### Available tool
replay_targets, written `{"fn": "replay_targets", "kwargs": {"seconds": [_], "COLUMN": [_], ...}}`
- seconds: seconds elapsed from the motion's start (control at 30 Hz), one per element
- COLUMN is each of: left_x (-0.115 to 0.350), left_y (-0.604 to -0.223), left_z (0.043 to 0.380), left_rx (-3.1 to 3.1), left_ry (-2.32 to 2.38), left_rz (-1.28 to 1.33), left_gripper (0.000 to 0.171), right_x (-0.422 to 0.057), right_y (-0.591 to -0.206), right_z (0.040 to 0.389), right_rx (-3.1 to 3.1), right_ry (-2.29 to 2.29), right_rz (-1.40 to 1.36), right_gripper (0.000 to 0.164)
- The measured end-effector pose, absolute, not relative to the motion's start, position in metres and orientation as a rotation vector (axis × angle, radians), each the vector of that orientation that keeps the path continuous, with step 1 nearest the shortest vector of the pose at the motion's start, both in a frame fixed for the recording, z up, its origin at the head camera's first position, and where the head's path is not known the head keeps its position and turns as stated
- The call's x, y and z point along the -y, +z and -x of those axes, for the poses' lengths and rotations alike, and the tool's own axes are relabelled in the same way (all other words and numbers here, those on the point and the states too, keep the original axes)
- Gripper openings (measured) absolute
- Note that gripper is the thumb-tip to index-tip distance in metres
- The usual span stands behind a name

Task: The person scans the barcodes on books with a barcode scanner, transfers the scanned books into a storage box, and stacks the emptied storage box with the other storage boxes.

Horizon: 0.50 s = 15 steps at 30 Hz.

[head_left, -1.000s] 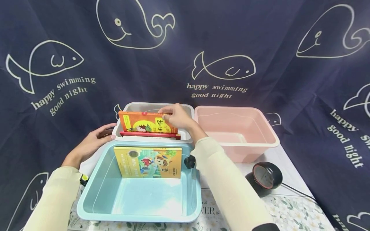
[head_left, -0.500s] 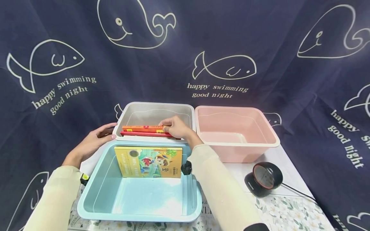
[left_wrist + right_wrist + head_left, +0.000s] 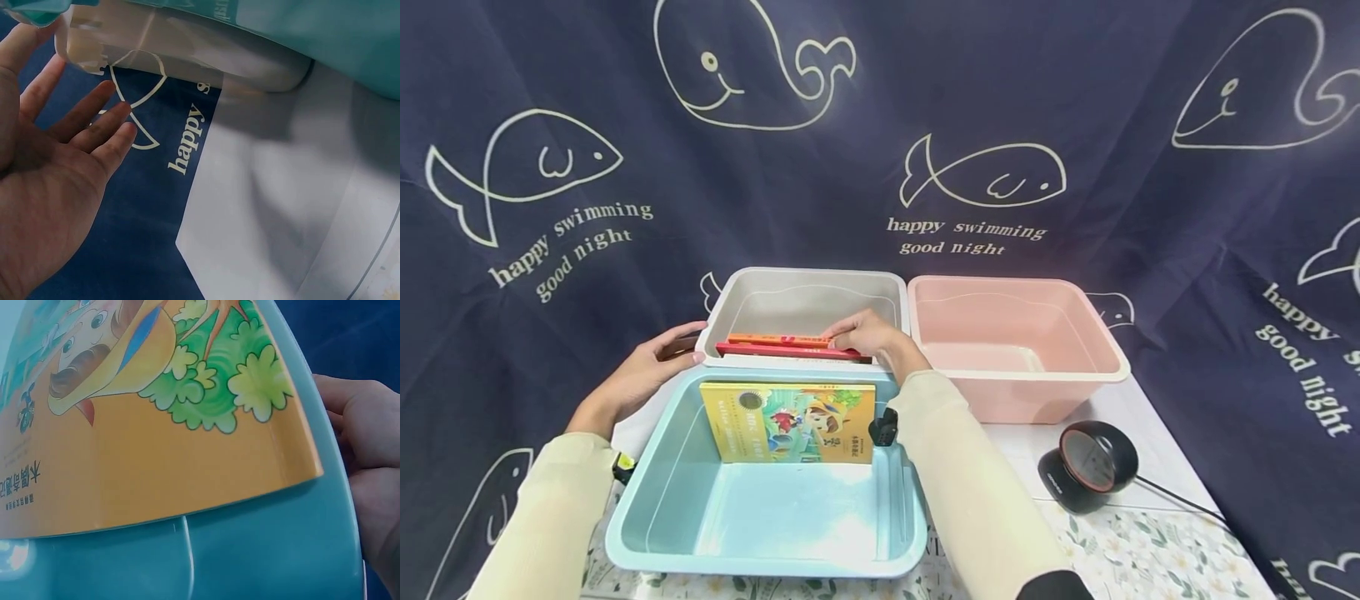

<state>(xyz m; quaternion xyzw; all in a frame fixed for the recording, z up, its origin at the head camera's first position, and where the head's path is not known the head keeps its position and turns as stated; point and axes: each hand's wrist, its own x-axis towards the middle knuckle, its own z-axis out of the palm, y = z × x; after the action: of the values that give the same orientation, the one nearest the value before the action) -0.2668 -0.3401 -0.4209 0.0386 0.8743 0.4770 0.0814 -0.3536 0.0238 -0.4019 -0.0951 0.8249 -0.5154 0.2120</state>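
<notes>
My right hand reaches into the light grey bin and pinches the top edge of an orange book near its right end. The book stands upright, low behind a red book and a white-edged one at the bin's near wall. The left hand touches the grey bin's left rim, its fingers extended. In the left wrist view that palm faces up with the fingers apart. From the right wrist, the right fingers are mostly hidden behind the blue bin's wall.
In front is a light blue bin, with a yellow picture book leaning on its far wall. A pink bin stands beside the grey one. To the right sits a black round device with a cable. A dark blue cloth hangs behind.
The right hand has lowered the orange book into the grey bin, so its cover went out of sight and only the top edge shows. The left hand stays at the rim.
</notes>
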Motion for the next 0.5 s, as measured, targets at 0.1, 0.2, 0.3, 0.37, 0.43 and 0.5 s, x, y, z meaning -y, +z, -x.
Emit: {"fn": "replay_targets", "kwargs": {"seconds": [0.1, 0.2, 0.3, 0.37, 0.43, 0.5], "left_x": [0.339, 0.339, 0.34, 0.341, 0.341, 0.341], "left_y": [-0.422, -0.421, -0.421, -0.421, -0.422, -0.423], "left_z": [0.267, 0.267, 0.267, 0.267, 0.267, 0.267], "left_rx": [-2.618, -2.613, -2.612, -2.615, -2.614, -2.612], "left_ry": [1.417, 1.422, 1.426, 1.423, 1.422, 1.423], "left_rz": [-0.114, -0.118, -0.11, -0.112, -0.113, -0.113], "left_gripper": [0.078, 0.079, 0.079, 0.079, 0.078, 0.078], "right_x": [-0.026, -0.028, -0.03, -0.031, -0.034, -0.037], "right_y": [-0.401, -0.399, -0.395, -0.392, -0.388, -0.384], "right_z": [0.354, 0.355, 0.357, 0.357, 0.356, 0.355], "right_rx": [-2.27, -2.276, -2.306, -2.339, -2.364, -2.395], "right_ry": [-1.433, -1.43, -1.409, -1.371, -1.331, -1.29], "right_rz": [0.239, 0.295, 0.415, 0.492, 0.547, 0.587], "right_gripper": [0.025, 0.025, 0.025, 0.025, 0.025, 0.024]}}
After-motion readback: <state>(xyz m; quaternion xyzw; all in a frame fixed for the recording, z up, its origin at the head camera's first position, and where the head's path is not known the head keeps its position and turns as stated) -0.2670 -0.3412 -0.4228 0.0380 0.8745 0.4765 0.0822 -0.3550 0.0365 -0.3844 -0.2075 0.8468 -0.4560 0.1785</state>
